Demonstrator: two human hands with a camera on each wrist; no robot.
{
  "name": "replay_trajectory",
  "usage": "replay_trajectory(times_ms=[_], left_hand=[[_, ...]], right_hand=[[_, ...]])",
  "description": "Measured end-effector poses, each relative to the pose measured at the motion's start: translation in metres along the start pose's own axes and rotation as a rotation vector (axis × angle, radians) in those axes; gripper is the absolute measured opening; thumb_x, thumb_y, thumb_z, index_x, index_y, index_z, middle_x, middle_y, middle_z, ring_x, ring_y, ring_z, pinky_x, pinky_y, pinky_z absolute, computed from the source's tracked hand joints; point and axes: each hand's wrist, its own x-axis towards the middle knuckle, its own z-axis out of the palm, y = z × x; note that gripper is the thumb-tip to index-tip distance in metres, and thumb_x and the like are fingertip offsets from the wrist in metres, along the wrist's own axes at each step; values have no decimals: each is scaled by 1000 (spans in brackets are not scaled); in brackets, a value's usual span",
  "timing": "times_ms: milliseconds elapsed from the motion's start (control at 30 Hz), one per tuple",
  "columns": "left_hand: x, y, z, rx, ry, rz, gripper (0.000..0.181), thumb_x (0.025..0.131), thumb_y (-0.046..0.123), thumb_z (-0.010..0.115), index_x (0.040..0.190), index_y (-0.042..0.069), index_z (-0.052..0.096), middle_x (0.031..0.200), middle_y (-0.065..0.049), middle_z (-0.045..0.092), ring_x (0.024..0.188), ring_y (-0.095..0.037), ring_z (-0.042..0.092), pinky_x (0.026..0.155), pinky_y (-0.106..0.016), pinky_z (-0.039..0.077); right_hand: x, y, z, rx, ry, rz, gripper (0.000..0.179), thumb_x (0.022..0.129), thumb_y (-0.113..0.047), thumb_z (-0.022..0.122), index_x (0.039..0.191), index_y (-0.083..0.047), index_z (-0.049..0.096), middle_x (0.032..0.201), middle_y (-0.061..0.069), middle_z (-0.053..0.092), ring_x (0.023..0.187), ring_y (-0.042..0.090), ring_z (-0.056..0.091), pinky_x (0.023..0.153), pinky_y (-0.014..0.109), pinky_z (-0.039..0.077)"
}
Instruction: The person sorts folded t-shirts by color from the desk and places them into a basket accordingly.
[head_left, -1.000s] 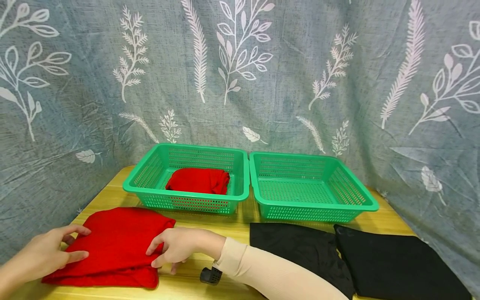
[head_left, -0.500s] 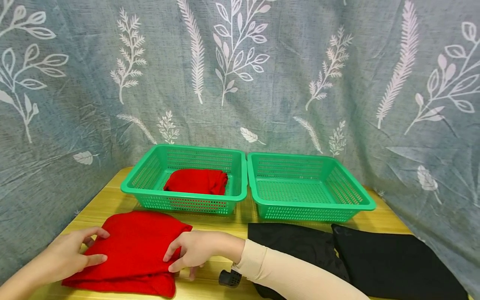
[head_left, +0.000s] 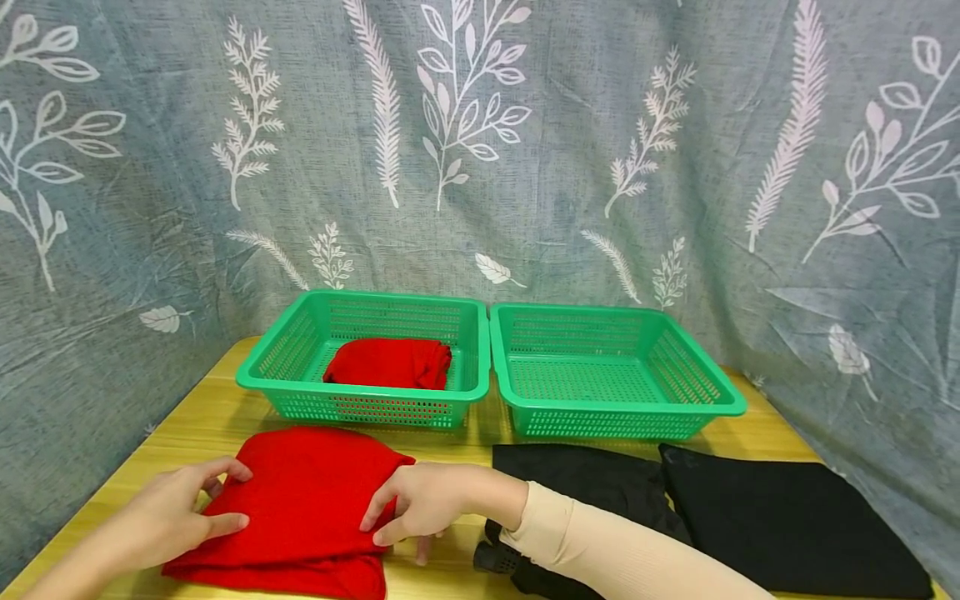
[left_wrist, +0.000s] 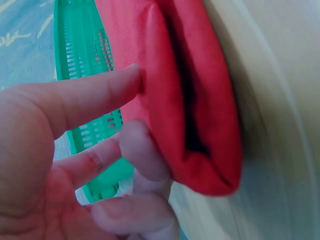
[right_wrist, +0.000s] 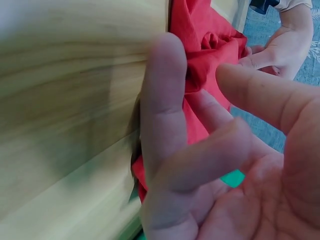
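A folded red cloth lies on the table at the front left, its layered edge facing me. My left hand is at its left side, thumb on the top layer. In the left wrist view, the bent fingers meet the folded end of the cloth. At the opposite side my right hand grips the edge, thumb and index finger bent over it and other fingers down by the table. The right wrist view has a finger of this hand along the wood, with bunched red fabric beyond.
Behind stand two green baskets side by side. The left basket holds another folded red cloth; the right basket has a bare bottom. Two black cloths lie at the right: one partly under my right forearm, the other beside it.
Both hands have moved to the right together, and the folded red cloth has slid right along the table between them. The baskets and black cloths keep their places.
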Motion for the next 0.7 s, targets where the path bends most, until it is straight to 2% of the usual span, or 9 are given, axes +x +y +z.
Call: replay_trajectory(times_ms=[67,233,367,500,700], left_hand=[[1,4,2,-7,-3,6,46,87,26,89,127,16,68,97,2,63,89,-16,54,69,-26,40],[3,14,8,-24,-1,37,45,86,26,90,125,17,69,98,3,62,89,-14,54,70,-25,42],[4,22,12,-41,-7,61,45,87,26,90,125,17,69,97,4,61,81,-7,50,68,-25,41],[7,26,12,-99,-49,70,45,90,27,88,129,15,69,99,3,62,77,-3,48,65,-24,40],[13,22,2,-222,-149,18,53,97,28,81,143,8,61,97,-1,62,64,-11,53,59,-26,41]], right_hand=[[-5,3,-1,6,-1,-3,21,104,-16,71,124,-11,78,56,4,58,56,28,72,46,21,35],[-18,10,-3,14,-3,2,21,104,-16,72,123,-12,78,55,3,57,51,20,67,46,21,36],[-28,15,-4,11,1,21,19,103,-18,72,120,-14,79,59,5,62,51,21,68,46,22,37],[-37,20,-7,44,7,37,16,104,-19,73,118,-17,79,68,10,68,58,30,73,49,24,41],[-48,26,-12,102,47,63,21,104,-21,73,125,-22,74,78,16,66,67,33,78,54,26,47]])
